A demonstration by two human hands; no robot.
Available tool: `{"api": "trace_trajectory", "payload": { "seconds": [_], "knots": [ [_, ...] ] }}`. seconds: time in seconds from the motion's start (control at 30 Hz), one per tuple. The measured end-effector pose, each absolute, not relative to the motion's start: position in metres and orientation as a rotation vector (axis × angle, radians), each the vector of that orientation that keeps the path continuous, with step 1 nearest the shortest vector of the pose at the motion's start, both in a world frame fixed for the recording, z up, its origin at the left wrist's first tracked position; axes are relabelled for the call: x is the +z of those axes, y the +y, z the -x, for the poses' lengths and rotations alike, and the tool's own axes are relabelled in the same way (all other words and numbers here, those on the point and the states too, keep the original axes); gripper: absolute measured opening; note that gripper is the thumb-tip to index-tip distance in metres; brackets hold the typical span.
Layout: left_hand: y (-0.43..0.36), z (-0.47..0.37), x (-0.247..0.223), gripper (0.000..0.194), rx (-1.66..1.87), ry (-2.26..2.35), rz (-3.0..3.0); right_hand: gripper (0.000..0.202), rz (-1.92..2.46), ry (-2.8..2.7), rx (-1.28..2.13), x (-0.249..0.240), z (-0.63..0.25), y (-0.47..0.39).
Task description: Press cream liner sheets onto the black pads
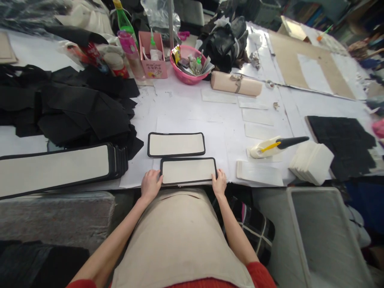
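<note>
As left hand (pixel 151 184) holds black-edged panel (pixel 189 171) | right hand (pixel 220 183) holds opposite end

The two panels (pixel 189 171) at centre are cream edged in black, the lower-centre apron (pixel 180 236) beige, the upper-centre basin (pixel 184 76) pink.
</note>
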State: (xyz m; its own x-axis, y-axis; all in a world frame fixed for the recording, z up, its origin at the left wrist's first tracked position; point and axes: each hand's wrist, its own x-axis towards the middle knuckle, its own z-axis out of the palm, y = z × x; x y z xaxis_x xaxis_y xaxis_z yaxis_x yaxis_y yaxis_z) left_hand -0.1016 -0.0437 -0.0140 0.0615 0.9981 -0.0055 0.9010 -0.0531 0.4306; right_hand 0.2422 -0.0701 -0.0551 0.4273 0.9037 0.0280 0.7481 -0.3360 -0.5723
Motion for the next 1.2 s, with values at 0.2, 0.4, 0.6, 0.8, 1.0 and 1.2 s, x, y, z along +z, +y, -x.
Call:
{"api": "trace_trajectory", "payload": {
  "seconds": [0.2,0.4,0.6,0.8,1.0,1.2],
  "knots": [
    [-0.040,0.094,-0.013,0.020,0.657,1.926,-1.613,0.039,2.193,-1.358,0.425,-0.036,-0.230,-0.073],
    [-0.042,0.088,-0.007,0.023,0.879,1.839,-1.031,0.028,2.075,-0.973,0.681,-0.011,-0.230,-0.078],
    [-0.029,0.097,0.025,0.034,1.048,1.702,-0.803,0.033,1.767,-0.694,0.932,0.024,-0.232,-0.064],
    [0.039,0.118,0.048,0.034,1.234,1.739,-0.888,0.036,1.613,-0.844,0.957,0.033,-0.213,0.024],
    [0.094,0.130,0.021,0.023,1.170,1.954,-1.080,0.030,1.896,-1.176,0.776,0.006,-0.199,0.090],
    [0.094,0.129,-0.001,0.023,1.140,2.066,-1.095,0.029,2.067,-1.415,0.644,-0.005,-0.206,0.093]
  ]
}}
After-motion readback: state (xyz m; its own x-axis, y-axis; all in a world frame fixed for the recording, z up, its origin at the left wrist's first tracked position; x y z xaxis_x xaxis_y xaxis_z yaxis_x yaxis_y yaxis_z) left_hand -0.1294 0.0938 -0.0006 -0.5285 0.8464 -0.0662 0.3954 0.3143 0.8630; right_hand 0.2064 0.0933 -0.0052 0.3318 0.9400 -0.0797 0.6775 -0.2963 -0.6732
